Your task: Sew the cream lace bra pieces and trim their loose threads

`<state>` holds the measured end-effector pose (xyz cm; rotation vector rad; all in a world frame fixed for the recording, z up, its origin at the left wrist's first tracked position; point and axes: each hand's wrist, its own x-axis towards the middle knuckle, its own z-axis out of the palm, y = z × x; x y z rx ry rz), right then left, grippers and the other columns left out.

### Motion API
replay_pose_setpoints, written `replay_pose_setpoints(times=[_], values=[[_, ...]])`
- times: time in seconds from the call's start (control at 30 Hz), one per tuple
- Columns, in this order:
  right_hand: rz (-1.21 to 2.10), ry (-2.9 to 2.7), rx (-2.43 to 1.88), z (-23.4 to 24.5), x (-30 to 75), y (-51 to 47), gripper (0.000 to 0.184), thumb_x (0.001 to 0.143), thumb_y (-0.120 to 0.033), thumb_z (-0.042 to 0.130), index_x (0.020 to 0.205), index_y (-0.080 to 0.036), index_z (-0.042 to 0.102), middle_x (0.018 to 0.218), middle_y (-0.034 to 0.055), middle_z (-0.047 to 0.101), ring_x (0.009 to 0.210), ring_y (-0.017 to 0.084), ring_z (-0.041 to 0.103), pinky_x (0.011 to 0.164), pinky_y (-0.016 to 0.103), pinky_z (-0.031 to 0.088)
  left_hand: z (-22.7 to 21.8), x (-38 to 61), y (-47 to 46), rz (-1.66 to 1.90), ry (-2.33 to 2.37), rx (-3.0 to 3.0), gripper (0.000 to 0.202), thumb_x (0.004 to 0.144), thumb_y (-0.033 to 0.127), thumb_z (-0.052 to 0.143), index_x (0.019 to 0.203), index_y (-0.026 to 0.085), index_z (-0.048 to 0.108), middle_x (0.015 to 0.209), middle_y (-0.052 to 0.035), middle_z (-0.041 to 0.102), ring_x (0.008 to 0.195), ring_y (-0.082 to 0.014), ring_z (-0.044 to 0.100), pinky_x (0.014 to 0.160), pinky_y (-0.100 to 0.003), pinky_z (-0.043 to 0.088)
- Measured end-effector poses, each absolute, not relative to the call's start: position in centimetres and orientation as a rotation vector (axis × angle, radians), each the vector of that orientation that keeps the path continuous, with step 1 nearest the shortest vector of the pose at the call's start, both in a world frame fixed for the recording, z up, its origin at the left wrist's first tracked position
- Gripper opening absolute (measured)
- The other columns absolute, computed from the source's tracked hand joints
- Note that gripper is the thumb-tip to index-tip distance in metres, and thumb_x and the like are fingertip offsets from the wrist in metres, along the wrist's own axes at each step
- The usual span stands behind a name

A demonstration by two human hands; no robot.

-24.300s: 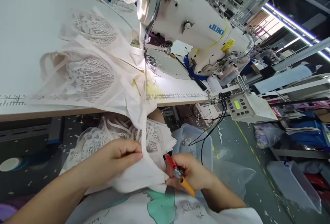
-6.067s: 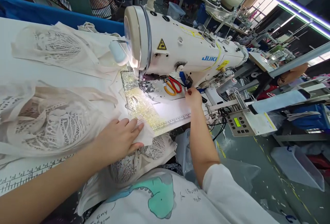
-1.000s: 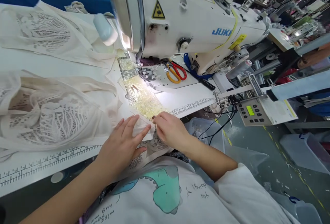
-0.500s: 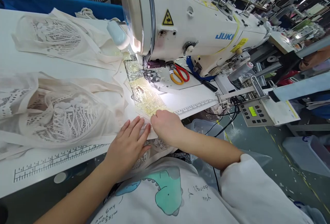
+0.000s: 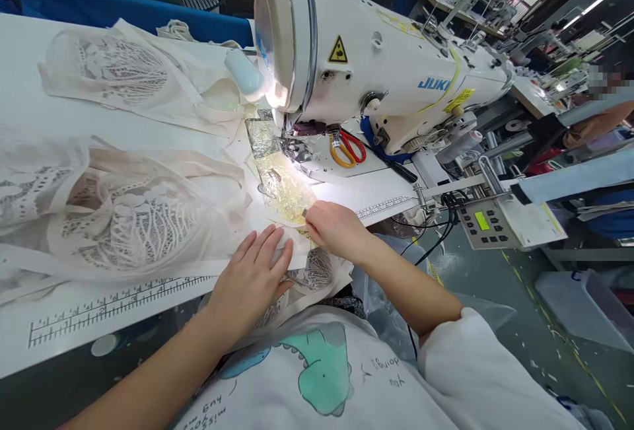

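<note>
My left hand (image 5: pixel 255 281) lies with its fingers spread on the pale cream fabric (image 5: pixel 297 245) at the table's front edge. Just right of it, my right hand (image 5: pixel 337 228) is closed; a small dark grey tip shows at its fingers, and the rest of that thing is hidden. Both hands are nearest to the yellowish taped patch (image 5: pixel 284 185) in front of the sewing machine (image 5: pixel 386 53). A cream bra with lace cups (image 5: pixel 153 225) rests left of my hands. More lace (image 5: pixel 319 268) hangs over the edge toward my lap.
Another lace bra (image 5: pixel 123 73) lies farther back on the white table. Scissors with red and orange handles (image 5: pixel 347 149) are beside the machine's needle area. A control box (image 5: pixel 488 224) and cables are at the right, with plastic bins (image 5: pixel 584 304) on the floor.
My right hand has moved slightly up and right, away from my left, and a grey tip now shows at its fingers. More hanging lace is visible. The camera view has shifted a little.
</note>
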<state>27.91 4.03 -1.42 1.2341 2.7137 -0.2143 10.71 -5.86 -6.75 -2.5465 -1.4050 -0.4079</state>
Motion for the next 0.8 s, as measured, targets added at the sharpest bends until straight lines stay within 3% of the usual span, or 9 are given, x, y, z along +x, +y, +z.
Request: replay_pose_setpoints(times=[0.13, 0.2, 0.3, 0.37, 0.8], values=[[-0.348, 2.811, 1.256, -1.7, 28.2, 3.5, 0.026, 0.092, -0.013, 0.046, 0.117, -0.012, 0.054, 0.096, 0.0088, 0.066, 0.085, 0.02, 0.06, 0.066, 0.028, 0.04, -6.7, 10.9, -5.9, -0.398, -1.416, -2.542, 0.04, 0.086, 0.035, 0.055, 0.116, 0.009, 0.061, 0.133, -0.0227, 0.055, 0.121, -0.0334, 0.054, 0.1, -0.046, 0.041], [-0.422, 2.857, 1.312, -2.1, 28.1, 3.3, 0.031, 0.091, -0.013, 0.048, 0.123, -0.011, 0.05, 0.096, 0.0081, 0.067, 0.086, 0.02, 0.061, 0.069, 0.028, 0.042, -6.7, 10.9, -5.9, -0.392, -1.418, -2.533, 0.04, 0.085, 0.033, 0.056, 0.116, 0.009, 0.061, 0.133, -0.0223, 0.055, 0.121, -0.0339, 0.054, 0.1, -0.046, 0.041], [-0.454, 2.869, 1.302, -2.6, 27.5, 3.2, 0.014, 0.092, -0.017, 0.05, 0.102, -0.013, 0.059, 0.092, 0.0083, 0.068, 0.086, 0.02, 0.061, 0.071, 0.028, 0.042, -6.7, 11.0, -5.8, -0.397, -1.414, -2.523, 0.039, 0.085, 0.032, 0.055, 0.116, 0.009, 0.062, 0.132, -0.0225, 0.056, 0.12, -0.0343, 0.054, 0.099, -0.046, 0.04], [-0.425, 2.887, 1.253, -2.8, 27.1, 3.3, 0.012, 0.093, -0.018, 0.05, 0.094, -0.013, 0.061, 0.09, 0.0085, 0.068, 0.085, 0.02, 0.061, 0.071, 0.029, 0.042, -6.7, 11.0, -5.8, -0.404, -1.412, -2.521, 0.039, 0.086, 0.031, 0.054, 0.116, 0.008, 0.062, 0.132, -0.0228, 0.056, 0.119, -0.0344, 0.055, 0.099, -0.046, 0.04], [-0.254, 2.961, 1.139, -3.9, 26.8, 3.4, 0.017, 0.092, -0.012, 0.043, 0.086, -0.015, 0.059, 0.078, 0.0054, 0.061, 0.074, 0.018, 0.053, 0.06, 0.027, 0.032, -6.7, 11.0, -5.7, -0.42, -1.391, -2.526, 0.039, 0.087, 0.031, 0.052, 0.116, 0.007, 0.062, 0.13, -0.0239, 0.057, 0.118, -0.0346, 0.055, 0.099, -0.046, 0.038]])
